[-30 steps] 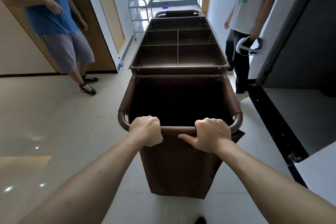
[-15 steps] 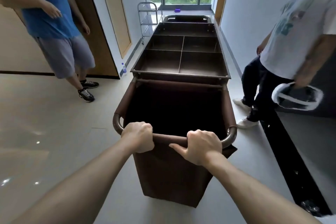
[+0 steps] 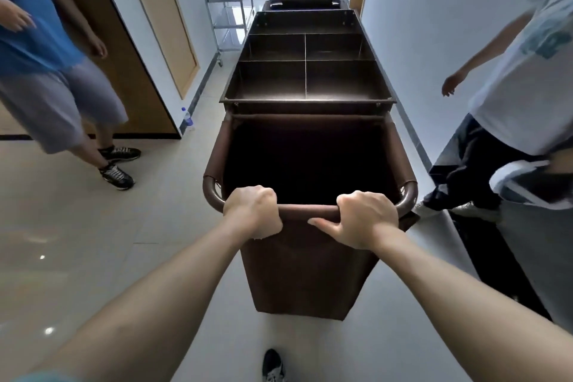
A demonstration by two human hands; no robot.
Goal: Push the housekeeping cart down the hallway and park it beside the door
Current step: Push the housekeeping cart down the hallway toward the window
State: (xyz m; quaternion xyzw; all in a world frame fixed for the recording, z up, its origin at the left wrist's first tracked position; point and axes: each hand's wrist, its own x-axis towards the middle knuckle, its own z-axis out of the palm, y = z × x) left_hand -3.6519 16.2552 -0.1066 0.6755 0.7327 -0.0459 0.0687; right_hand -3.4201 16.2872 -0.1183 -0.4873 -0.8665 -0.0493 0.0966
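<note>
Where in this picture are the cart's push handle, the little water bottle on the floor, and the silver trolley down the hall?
push handle (image 3: 307, 212): head view, bare middle of the bar.
water bottle (image 3: 186, 118): head view, its body, by the wall.
silver trolley (image 3: 224, 14): head view, its upper shelf frame.

**No legible text in view**

Nothing here can be read. The white T-shirt (image 3: 524, 77) of the person at the right edge of the hallway bears a blue-green printed graphic, but it is too blurred to make out any letters. No label or number shows on the brown housekeeping cart (image 3: 307, 96).
</note>
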